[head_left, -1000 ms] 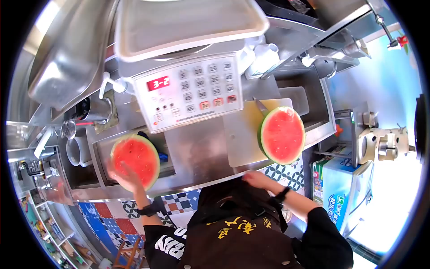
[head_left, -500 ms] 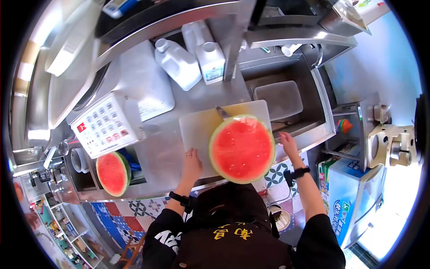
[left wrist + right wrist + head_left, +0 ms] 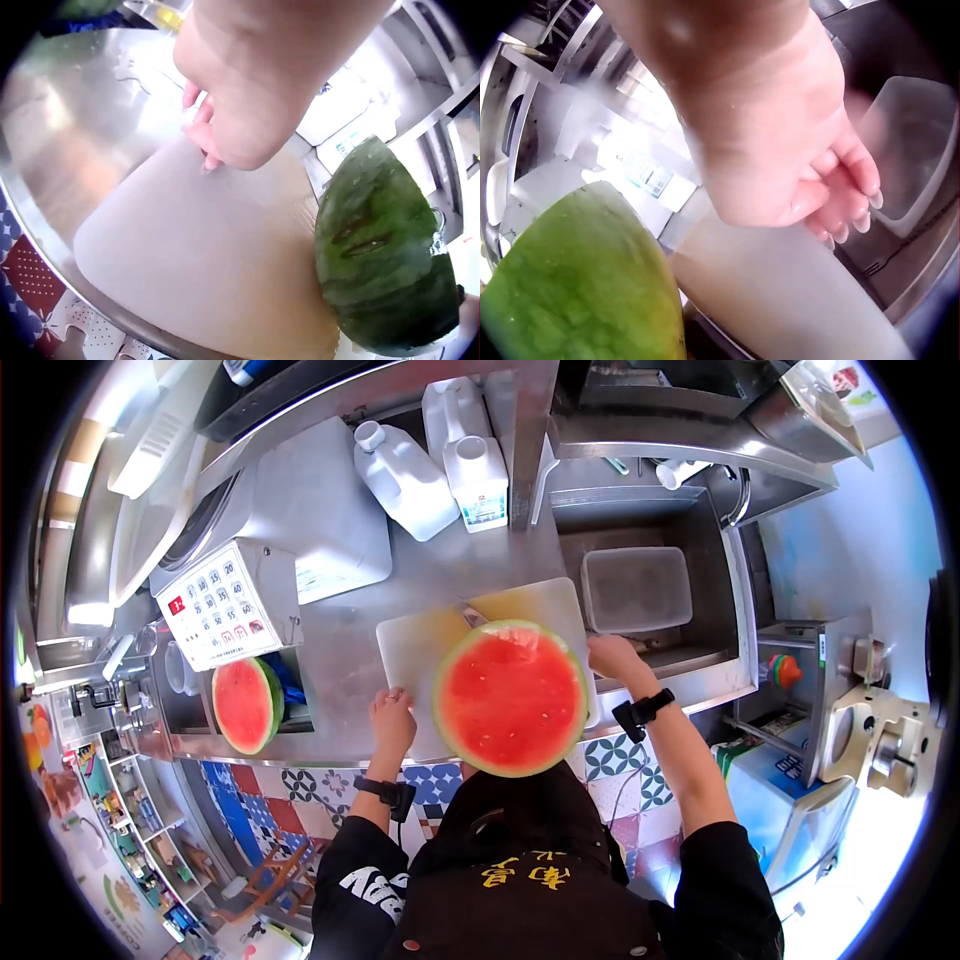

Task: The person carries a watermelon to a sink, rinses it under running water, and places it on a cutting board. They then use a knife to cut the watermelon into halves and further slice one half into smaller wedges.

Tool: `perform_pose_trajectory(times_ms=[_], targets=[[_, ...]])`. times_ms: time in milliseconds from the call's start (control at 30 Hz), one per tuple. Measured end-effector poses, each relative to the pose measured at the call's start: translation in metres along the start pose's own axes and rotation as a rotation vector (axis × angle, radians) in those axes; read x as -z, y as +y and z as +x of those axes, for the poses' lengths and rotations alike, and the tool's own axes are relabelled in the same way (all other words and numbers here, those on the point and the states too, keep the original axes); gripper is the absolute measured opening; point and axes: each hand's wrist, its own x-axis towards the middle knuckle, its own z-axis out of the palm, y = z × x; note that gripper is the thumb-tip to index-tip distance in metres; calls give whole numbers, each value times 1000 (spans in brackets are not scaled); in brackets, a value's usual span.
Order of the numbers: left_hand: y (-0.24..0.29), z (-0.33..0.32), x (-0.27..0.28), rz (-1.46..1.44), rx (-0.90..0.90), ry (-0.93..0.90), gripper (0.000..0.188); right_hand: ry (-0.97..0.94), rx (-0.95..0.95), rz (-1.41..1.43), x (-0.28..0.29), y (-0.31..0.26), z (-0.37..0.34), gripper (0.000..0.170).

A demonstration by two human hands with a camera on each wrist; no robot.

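Note:
A halved watermelon (image 3: 512, 698), red cut face up, sits on the pale cutting board (image 3: 415, 655) in front of my body. The blade of a knife (image 3: 472, 614) shows beyond its far rim. My left hand (image 3: 392, 720) is at the board's left edge, its curled fingers and thumb gripping the edge in the left wrist view. On the other side, my right hand (image 3: 615, 657) is beside the board's right edge. Its loosely bent fingers (image 3: 859, 176) hang past that edge, with their tips visible. The other watermelon half (image 3: 243, 705) leans in the left basin.
A sink (image 3: 640, 530) with a translucent plastic tub (image 3: 640, 588) lies at the right. White jugs (image 3: 405, 480) stand on the steel counter (image 3: 335, 660) behind the board. A machine with a keypad (image 3: 215, 605) stands at the left.
My left hand has left the left-hand watermelon half and come to the board. The board has shifted left along the counter with the other half, and my right hand has come closer to its edge.

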Motion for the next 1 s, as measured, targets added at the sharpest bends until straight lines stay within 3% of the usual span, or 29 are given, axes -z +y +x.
perform_pose_trajectory(times_ms=[167, 300, 333, 433, 633, 700, 833, 900, 1000], targets=[[-13, -13, 10, -20, 33, 13, 19, 39, -18, -89, -2, -24, -4, 18], [-14, -11, 26, -36, 48, 6, 20, -127, -101, -100, 9, -56, -19, 25], [-13, -11, 27, -49, 55, 18, 20, -107, -82, 4, 3, -60, -26, 28], [-16, -8, 28, -301, 95, 99, 23, -54, -54, 230, -9, -69, -46, 38], [16, 8, 37, -1304, 417, -207, 45, -48, -101, 298, -13, -80, -60, 53], [25, 20, 37, -1383, 383, -247, 48, 48, -78, 349, -46, -67, -55, 53], [32, 41, 39, -1583, 366, -336, 52, 9, -99, 285, -22, -90, -78, 49], [34, 48, 42, -1583, 364, -378, 52, 4, -188, 254, -5, -107, -89, 46], [42, 56, 43, -1460, 269, -365, 51, 155, -188, 226, -35, -107, -94, 44]])
